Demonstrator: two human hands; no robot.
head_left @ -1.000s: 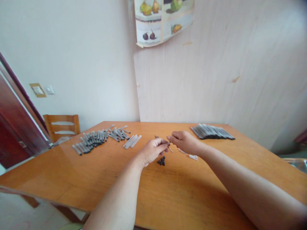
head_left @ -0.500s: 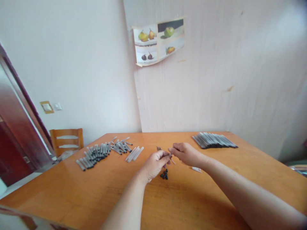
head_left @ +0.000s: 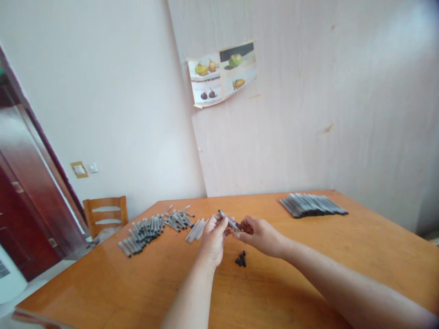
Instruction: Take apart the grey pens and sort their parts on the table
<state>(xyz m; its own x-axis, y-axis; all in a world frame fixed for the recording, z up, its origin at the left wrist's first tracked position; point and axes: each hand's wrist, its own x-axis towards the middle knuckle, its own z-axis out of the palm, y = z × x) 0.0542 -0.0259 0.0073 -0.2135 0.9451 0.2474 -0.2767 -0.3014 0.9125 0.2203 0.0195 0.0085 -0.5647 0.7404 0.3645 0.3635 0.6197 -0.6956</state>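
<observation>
Above the tabletop (head_left: 274, 283), the left hand (head_left: 213, 240) pinches a grey pen (head_left: 230, 222), its long axis slanting from a dark end toward the far edge back to the right hand (head_left: 261, 235), whose fingers close around the nearer end.

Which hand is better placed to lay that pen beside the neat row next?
Probably the right hand: it is nearer the neat row of pens, and its fingers are at the lower end of the pen. The left hand, pinching it too, is farther away.
</observation>
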